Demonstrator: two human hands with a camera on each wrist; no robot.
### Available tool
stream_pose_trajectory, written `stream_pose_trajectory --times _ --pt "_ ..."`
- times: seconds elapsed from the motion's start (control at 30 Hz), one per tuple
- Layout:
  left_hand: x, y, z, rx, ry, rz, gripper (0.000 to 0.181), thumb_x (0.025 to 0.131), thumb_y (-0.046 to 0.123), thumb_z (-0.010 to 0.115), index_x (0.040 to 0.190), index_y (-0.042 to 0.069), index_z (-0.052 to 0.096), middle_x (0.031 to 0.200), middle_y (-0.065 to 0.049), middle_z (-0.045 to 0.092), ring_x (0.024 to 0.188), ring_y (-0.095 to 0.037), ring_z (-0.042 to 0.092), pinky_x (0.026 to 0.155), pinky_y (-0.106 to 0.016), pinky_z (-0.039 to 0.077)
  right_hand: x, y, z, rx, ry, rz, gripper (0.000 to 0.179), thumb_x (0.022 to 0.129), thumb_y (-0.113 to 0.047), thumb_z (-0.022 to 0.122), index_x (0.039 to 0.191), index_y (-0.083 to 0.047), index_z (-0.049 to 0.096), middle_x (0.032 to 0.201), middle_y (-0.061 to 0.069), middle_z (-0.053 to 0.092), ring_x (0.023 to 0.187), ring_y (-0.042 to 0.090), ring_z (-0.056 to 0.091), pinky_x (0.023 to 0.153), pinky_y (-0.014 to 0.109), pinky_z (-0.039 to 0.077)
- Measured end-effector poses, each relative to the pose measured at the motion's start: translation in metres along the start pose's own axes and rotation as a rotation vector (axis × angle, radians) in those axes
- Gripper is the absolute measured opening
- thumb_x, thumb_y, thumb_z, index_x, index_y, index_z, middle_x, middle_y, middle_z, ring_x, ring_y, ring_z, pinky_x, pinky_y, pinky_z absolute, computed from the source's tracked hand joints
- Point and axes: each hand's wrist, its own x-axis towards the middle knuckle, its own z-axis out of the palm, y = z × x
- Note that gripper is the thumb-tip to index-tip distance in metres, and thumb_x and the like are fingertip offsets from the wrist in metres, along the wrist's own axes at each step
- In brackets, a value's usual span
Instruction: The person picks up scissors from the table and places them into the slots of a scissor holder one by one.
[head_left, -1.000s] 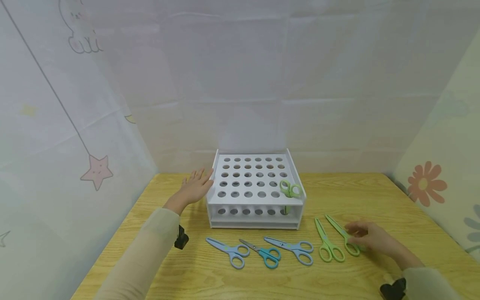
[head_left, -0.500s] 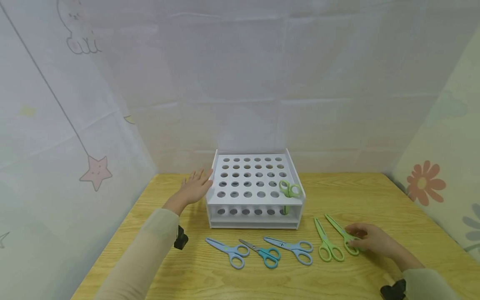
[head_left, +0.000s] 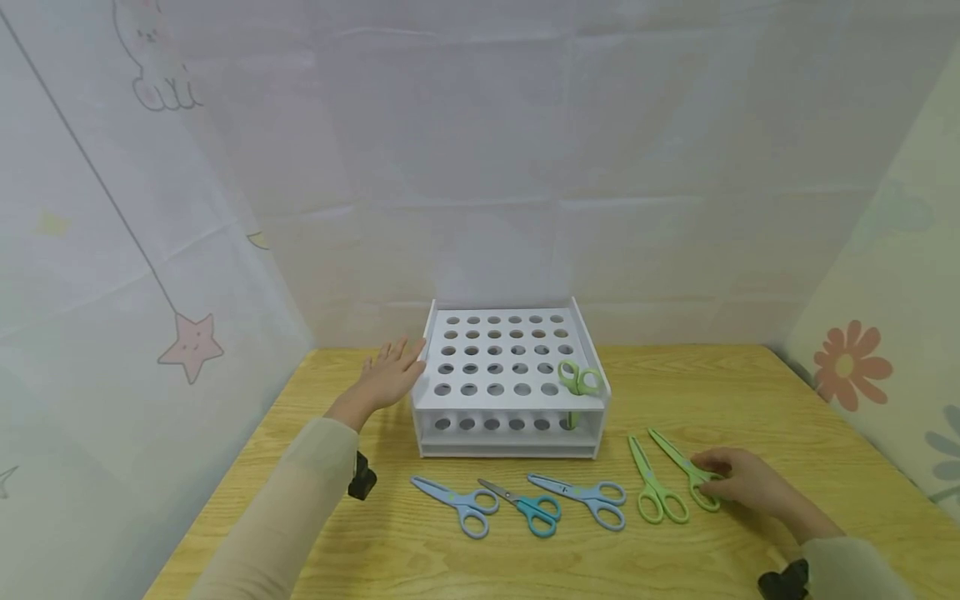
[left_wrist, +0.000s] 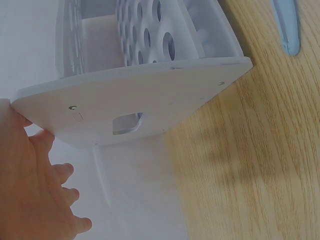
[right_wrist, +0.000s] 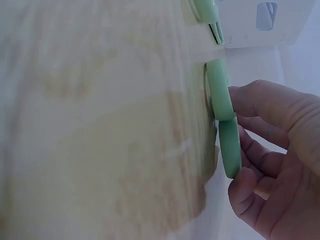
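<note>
My left hand (head_left: 386, 375) has its fingers spread beside the white rack (head_left: 483, 400), with the thumb at the top edge of its left side panel. In the left wrist view, that side panel (left_wrist: 95, 107) fills the middle. My right hand (head_left: 746, 479) holds the handles of the rightmost green scissors (head_left: 678, 454), which lie on the table with blades pointing away to the left. The right wrist view shows thumb and curled fingers around the green handles (right_wrist: 220, 90). A second pair of green scissors (head_left: 651, 483) lies just left of it.
Light blue scissors (head_left: 453, 497), teal-handled scissors (head_left: 528, 507) and another light blue pair (head_left: 585, 494) lie in a row before the rack. Green scissors (head_left: 576, 379) stand in a front right hole of the rack. Fabric walls (head_left: 480, 167) enclose the wooden table (head_left: 420, 567).
My right hand's fingers have closed in a little on the green handles, and the hand has shifted very slightly. The left hand stays at the rack's side.
</note>
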Motion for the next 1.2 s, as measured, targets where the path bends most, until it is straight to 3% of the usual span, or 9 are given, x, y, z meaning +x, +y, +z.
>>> stream_pose_trajectory --times 0.27,0.5,0.63,0.8,0.9,1.03,1.13,1.2 --pt "-0.001 0.001 0.0 -0.009 0.001 -0.002 0.055 0.1 0.04 0.02 0.149 0.018 0.011 0.152 -0.016 0.001 0.135 -0.04 -0.006 0.101 -0.061 -0.004 0.002 -0.001 -0.001 -0.007 0.005 0.05 0.046 0.078 -0.013 0.072 0.11 0.015 0.056 0.107 0.025 0.059 0.099 0.042 0.055 0.081 0.05 0.045" --pt "-0.001 0.002 -0.001 -0.005 0.0 -0.003 0.055 0.1 0.04 0.02 0.149 0.018 0.012 0.152 -0.016 0.002 0.135 -0.04 -0.005 0.101 -0.061 -0.004 0.001 -0.005 -0.004 0.03 -0.006 0.072 0.042 0.078 -0.014 0.072 0.107 0.011 0.056 0.1 0.014 0.058 0.085 0.024 0.052 0.065 0.033 0.047" --pt "-0.001 0.002 -0.001 -0.007 -0.001 0.0 0.055 0.1 0.039 0.02 0.149 0.017 0.012 0.152 -0.017 0.002 0.135 -0.04 -0.005 0.101 -0.061 -0.004 0.001 -0.003 -0.004 0.072 -0.023 0.052 0.039 0.08 -0.012 0.07 0.107 0.012 0.054 0.103 0.018 0.058 0.089 0.031 0.055 0.068 0.035 0.049" --pt "0.0 0.0 0.0 -0.002 0.002 0.009 0.055 0.1 0.039 0.019 0.149 0.016 0.012 0.151 -0.018 0.002 0.135 -0.042 -0.005 0.1 -0.062 -0.004 0.001 0.0 -0.004 0.081 -0.009 0.066 0.04 0.081 -0.015 0.069 0.11 0.009 0.054 0.111 0.029 0.055 0.1 0.045 0.053 0.077 0.046 0.048" --pt "0.0 0.0 0.0 0.002 0.007 0.009 0.055 0.1 0.039 0.019 0.149 0.015 0.013 0.151 -0.019 0.003 0.134 -0.042 -0.004 0.1 -0.062 -0.004 0.002 0.0 -0.005 0.117 -0.005 0.083 0.043 0.083 -0.016 0.068 0.113 0.01 0.052 0.119 0.036 0.048 0.105 0.051 0.048 0.069 0.041 0.05" --pt "0.0 0.001 0.0 0.004 0.012 0.001 0.055 0.1 0.039 0.019 0.149 0.016 0.013 0.151 -0.018 0.003 0.135 -0.042 -0.004 0.101 -0.062 -0.004 0.003 -0.003 -0.007 0.164 -0.002 0.09 0.043 0.084 -0.017 0.067 0.115 0.009 0.051 0.112 0.028 0.054 0.093 0.036 0.056 0.049 0.028 0.044" --pt "0.0 0.001 0.0 0.001 0.013 -0.002 0.055 0.1 0.039 0.019 0.149 0.017 0.013 0.151 -0.018 0.003 0.135 -0.042 -0.004 0.101 -0.062 -0.004 0.003 -0.006 -0.008 0.167 0.016 0.073 0.044 0.085 -0.018 0.066 0.116 0.009 0.05 0.109 0.024 0.055 0.08 0.023 0.055 0.047 0.028 0.043" --pt "-0.001 0.001 0.0 -0.002 0.013 -0.005 0.055 0.1 0.039 0.02 0.149 0.017 0.014 0.151 -0.017 0.003 0.135 -0.041 -0.004 0.101 -0.061 -0.004 0.004 -0.01 -0.009 0.153 0.037 0.051 0.045 0.086 -0.019 0.066 0.118 0.008 0.05 0.113 0.026 0.054 0.081 0.016 0.054 0.047 0.029 0.044"
